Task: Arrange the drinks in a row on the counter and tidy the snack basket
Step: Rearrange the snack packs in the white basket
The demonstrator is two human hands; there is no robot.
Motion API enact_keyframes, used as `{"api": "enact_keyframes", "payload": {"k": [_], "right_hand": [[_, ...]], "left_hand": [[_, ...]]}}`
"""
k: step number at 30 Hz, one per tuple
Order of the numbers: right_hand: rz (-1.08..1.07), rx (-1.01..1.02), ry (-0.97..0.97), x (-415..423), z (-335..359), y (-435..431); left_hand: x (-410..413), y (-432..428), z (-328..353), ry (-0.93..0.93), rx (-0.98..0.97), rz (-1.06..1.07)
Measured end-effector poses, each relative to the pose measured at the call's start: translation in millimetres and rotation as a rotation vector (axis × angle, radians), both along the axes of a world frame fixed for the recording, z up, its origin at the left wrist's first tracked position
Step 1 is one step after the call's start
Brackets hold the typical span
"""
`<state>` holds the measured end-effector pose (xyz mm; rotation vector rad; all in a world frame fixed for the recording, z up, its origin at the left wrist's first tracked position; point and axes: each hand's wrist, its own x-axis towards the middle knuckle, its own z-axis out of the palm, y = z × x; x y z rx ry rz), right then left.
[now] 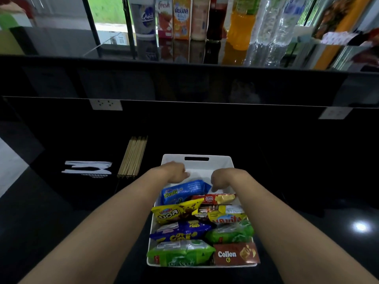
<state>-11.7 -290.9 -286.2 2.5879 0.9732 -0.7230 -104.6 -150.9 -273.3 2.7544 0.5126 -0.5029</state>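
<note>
Drinks (205,19) stood in a row far beyond the fingers (214,186). Left hand (176,172) and right hand (222,179) curled down over a blue pack (184,191) in the seemingly near-tidy basket (196,155); grip unclear.

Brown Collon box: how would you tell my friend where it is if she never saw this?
Look at the white plastic basket on the black counter. Go to its near right corner, beside the green crinkly packet. The brown cardboard Collon box is the only stiff brown box among soft bags.
</note>
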Motion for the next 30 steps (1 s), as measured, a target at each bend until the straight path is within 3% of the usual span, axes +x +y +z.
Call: {"api": "enact_keyframes", "payload": {"k": [5,9,12,21,27,30], "right_hand": [[0.011,-0.062,0.097,11,-14,-1],[0.018,-0.109,0.168,19,-16,5],[0.065,-0.158,0.235,23,-16,12],[0.018,-0.196,0.306,21,-26,9],[-0.005,-0.176,0.219,22,-25,7],[0.018,-0.168,0.073,23,-20,8]], "left_hand": [[10,11,-22,0.323,0.028,-0.056],[16,11,-22,0.407,0.020,-0.111],[21,13,-20,0.456,-0.094,-0.111],[16,16,-28,0.351,-0.268,0.031],[19,17,-21,0.313,-0.157,-0.034],[19,16,-22,0.258,-0.063,-0.068]]}}
